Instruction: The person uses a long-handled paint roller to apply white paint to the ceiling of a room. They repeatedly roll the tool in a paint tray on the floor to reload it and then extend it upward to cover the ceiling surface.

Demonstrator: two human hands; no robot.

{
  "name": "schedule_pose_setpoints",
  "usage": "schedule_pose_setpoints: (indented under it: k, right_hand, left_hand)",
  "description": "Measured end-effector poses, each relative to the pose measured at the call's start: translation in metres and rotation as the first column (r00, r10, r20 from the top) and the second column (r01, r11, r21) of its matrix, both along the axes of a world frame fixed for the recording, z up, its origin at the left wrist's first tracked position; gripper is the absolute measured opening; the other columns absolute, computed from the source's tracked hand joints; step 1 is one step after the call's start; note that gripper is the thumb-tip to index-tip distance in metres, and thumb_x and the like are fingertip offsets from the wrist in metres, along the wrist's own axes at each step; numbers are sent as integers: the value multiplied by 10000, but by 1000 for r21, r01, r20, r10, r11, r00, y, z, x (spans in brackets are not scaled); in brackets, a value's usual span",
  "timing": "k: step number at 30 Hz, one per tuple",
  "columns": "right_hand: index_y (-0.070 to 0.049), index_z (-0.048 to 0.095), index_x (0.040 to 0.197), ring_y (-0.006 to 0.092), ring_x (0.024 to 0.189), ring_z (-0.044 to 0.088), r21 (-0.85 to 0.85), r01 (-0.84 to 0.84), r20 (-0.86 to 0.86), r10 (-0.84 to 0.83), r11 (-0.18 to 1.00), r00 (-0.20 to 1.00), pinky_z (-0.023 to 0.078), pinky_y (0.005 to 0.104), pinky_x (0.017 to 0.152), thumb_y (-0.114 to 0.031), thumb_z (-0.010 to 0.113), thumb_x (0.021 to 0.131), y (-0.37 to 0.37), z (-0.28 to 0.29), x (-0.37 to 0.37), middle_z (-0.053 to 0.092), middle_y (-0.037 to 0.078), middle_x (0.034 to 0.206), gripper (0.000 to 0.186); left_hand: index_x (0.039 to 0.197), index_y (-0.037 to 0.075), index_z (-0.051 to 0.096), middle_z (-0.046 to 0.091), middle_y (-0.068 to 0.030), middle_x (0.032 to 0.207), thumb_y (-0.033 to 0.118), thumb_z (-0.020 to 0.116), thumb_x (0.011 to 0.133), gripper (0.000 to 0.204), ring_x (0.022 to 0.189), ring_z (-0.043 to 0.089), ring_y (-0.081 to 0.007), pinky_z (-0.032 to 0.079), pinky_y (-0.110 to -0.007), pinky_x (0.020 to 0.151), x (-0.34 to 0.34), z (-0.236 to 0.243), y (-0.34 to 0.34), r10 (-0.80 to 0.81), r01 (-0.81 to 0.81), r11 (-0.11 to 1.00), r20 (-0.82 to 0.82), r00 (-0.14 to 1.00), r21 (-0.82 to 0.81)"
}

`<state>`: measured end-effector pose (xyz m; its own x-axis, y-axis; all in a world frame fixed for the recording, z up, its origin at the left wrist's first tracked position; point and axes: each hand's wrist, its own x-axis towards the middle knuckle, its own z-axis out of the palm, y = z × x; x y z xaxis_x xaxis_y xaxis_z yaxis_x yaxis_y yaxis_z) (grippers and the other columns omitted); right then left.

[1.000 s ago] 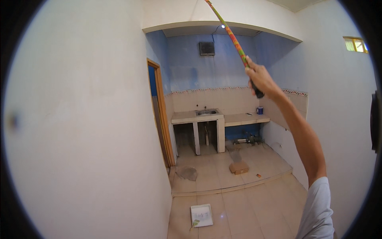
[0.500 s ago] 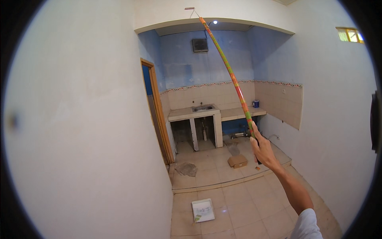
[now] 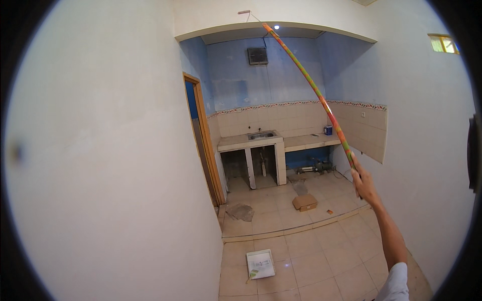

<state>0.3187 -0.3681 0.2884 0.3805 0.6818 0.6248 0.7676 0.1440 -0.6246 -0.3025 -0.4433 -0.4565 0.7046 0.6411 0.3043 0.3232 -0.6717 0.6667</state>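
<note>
My right hand [image 3: 365, 186] is wrapped round the lower part of a long paint roller pole [image 3: 317, 92] patterned in orange, red and green. The pole slants up and to the left. At its far end, a wire frame carries a small, narrow paint roller [image 3: 244, 12]. That roller is at the white wall band [image 3: 311, 14] above the wide opening; whether it touches the surface I cannot tell. On the tiled floor lies a white paint tray [image 3: 261, 264], with something green at its near left corner. My left hand is out of view.
A raised floor step [image 3: 296, 232] crosses ahead. On it lie an open cardboard box [image 3: 305, 202] and a grey sheet [image 3: 240, 212]. Beyond stands a tiled counter with a sink [image 3: 262, 135] and a blue can [image 3: 328, 130]. White walls rise on both sides; a wooden door frame [image 3: 203, 140] is at left.
My right hand has moved to the right and the pole leans further left. The roller has shifted slightly right along the wall band. The whole view has shifted a little.
</note>
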Motion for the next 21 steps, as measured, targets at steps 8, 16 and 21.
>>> schedule_pose_setpoints:
  k: [8, 16, 21]
  right_hand:
    - [-263, 256, 1604, 123, 475, 448, 82, -128, 38, 126, 988, 991, 494, 321, 436, -182, 438, 1030, 46, 112, -48, 443, 26, 643, 607]
    - [-299, 205, 1614, 106, 560, 516, 124, -162, -8, 164, 979, 986, 491, 305, 418, -146, 433, 1042, 82, 27, -86, 534, 56, 714, 635]
    - [-325, 185, 1617, 128, 478, 488, 155, -123, 49, 117, 980, 992, 476, 331, 434, -128, 454, 1037, 81, -69, -97, 555, 79, 723, 669]
  left_hand:
    - [701, 101, 667, 659, -129, 757, 241, 700, 716, 144, 716, 610, -335, 473, -514, 682, 22, 9, 0, 80, -91, 996, -469, 880, -2]
    - [1074, 100, 546, 664, -122, 953, 304, 703, 825, 358, 867, 640, -295, 515, -472, 764, 26, 11, 12, 190, -261, 848, -194, 962, -462]
    - [1307, 99, 471, 666, -118, 1076, 343, 705, 894, 534, 962, 659, -269, 542, -446, 815, 46, 41, 40, 457, -19, 396, 179, 871, -918]
